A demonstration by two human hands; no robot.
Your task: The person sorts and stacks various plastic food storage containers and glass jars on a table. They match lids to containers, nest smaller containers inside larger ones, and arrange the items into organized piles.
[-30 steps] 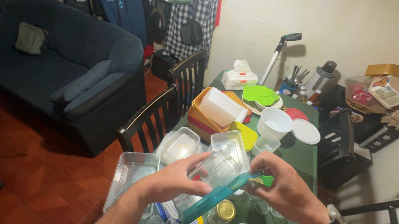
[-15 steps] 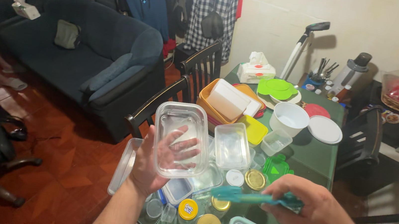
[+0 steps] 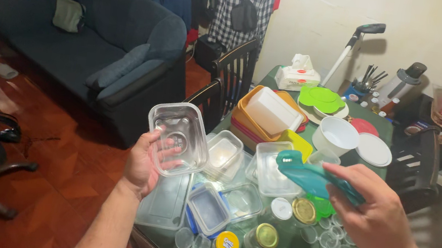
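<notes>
My left hand [image 3: 145, 165] holds a clear rectangular container [image 3: 178, 138], lifted over the table's left edge with its open side turned toward me. My right hand [image 3: 381, 222] grips a teal lid [image 3: 315, 176], held tilted above the table on the right. The two hands are well apart. Below and between them lie several clear containers [image 3: 274, 168], a blue-rimmed container [image 3: 208, 208] and several jars with gold lids [image 3: 266, 235].
The green table [image 3: 370, 174] is crowded with stacked orange and yellow containers [image 3: 266, 115], a white bowl [image 3: 335, 135], white lids, a green lid and a tissue box [image 3: 297, 77]. Black chairs [image 3: 226, 80] stand at the left side, a dark sofa [image 3: 102, 44] beyond.
My left hand has carried the clear container further left and lower. My right hand has raised and tilted the teal lid. The view has shifted slightly.
</notes>
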